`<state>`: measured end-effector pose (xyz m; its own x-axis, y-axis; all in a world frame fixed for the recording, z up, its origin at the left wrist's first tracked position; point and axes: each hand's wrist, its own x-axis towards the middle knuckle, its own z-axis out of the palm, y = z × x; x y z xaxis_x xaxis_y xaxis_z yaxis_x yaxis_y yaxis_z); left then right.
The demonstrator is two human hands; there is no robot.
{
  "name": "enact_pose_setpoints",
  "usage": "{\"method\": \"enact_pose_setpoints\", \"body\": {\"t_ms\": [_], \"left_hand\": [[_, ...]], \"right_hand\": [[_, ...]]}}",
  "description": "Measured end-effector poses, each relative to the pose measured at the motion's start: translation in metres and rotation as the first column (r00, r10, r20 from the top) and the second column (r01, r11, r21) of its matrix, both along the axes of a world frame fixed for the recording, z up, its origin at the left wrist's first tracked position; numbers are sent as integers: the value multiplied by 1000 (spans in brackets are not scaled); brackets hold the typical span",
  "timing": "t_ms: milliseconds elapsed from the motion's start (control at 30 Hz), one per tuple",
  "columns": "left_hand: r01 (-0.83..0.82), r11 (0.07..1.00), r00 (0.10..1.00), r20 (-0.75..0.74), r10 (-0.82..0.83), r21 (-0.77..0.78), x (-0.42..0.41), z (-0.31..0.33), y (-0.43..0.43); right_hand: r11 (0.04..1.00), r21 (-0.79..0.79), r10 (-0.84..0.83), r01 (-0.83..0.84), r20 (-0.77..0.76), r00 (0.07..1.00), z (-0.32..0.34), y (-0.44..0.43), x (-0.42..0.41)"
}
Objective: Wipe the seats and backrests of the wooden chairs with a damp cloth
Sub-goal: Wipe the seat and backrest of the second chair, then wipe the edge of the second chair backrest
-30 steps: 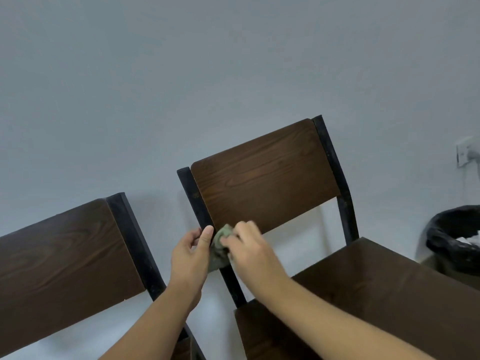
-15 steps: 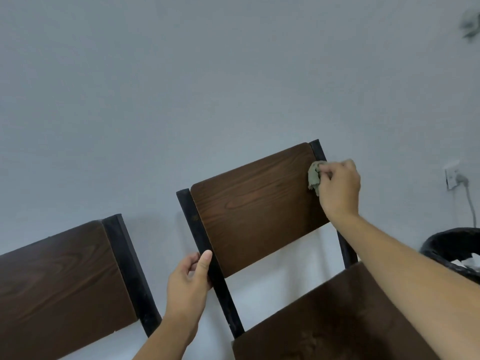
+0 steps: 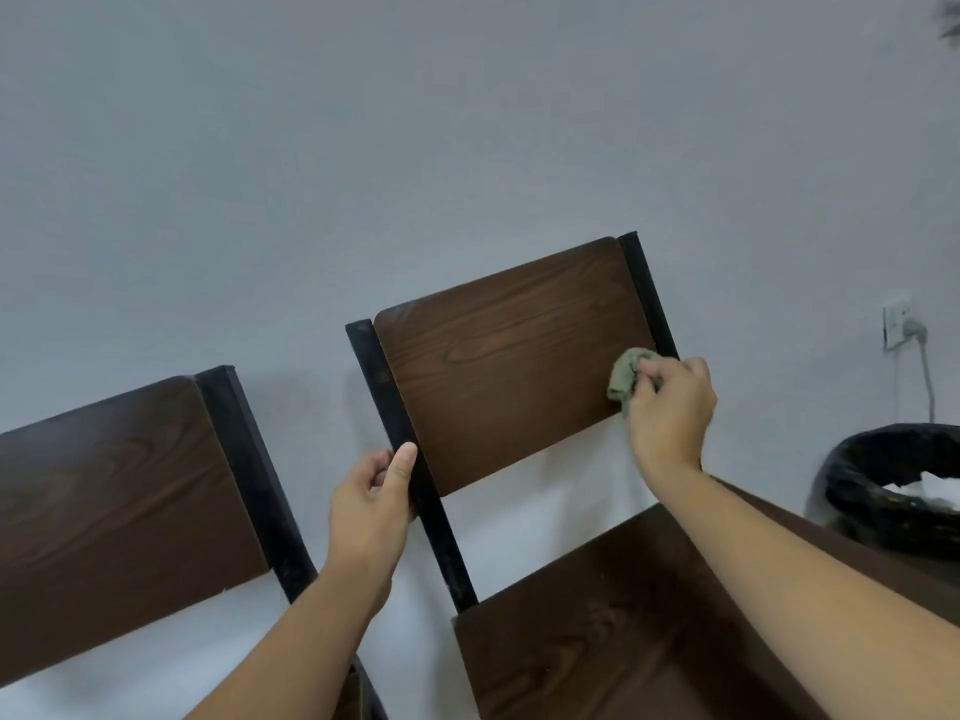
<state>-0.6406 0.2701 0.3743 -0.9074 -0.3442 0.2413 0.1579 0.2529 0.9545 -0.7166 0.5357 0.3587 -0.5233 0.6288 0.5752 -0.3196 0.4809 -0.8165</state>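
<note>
We've got the green cloth [image 3: 626, 377] bunched up against the lower right corner of the wooden backrest [image 3: 511, 363], pinched in our right hand [image 3: 670, 413]. Our left hand [image 3: 371, 504] is wrapped round the black frame post [image 3: 410, 459]. Another chair [image 3: 119, 511] sits left, a bin [image 3: 893, 485] right.

I note the backrest [image 3: 511, 366] is dark brown wood with visible grain and a low satin sheen; its frame post [image 3: 410, 459] is matt black, scuffed metal. The cloth [image 3: 626, 379] is grey-green, crumpled, soft fabric. The bin liner [image 3: 893, 475] is glossy black plastic. The wall [image 3: 363, 148] is smooth, matt paint
</note>
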Motion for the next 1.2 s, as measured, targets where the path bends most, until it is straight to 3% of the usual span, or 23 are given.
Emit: {"method": "enact_pose_setpoints", "body": {"t_ms": [100,233,400,467,667,900,1067,1200], "left_hand": [[32,998,998,51,-35,59,5,11,2],[70,992,976,198,-89,101,22,27,-8],[45,995,977,209,-27,-85,77,30,-55],[11,989,983,183,16,-146,106,26,-84],[-142,955,976,122,178,-261,212,3,-190],[-407,862,892,72,446,-303,399,-38,-321],[-519,771,782,158,603,-370,544,-90,-360],[-517,740,694,296,656,-430,633,-134,-366]], "right_hand": [[983,142,136,-119,-118,984,20,-67,22],[873,407,365,-270,-176,914,8,-160,65],[884,233,438,-405,-113,892,8,-181,82],[837,258,513,-483,-58,857,14,-197,100],[557,339,757,-758,168,632,9,-297,191],[227,323,847,-919,399,350,-28,-419,310],[-69,371,852,-926,505,139,-48,-494,435],[-346,470,756,-812,653,56,-85,-522,530]]}}
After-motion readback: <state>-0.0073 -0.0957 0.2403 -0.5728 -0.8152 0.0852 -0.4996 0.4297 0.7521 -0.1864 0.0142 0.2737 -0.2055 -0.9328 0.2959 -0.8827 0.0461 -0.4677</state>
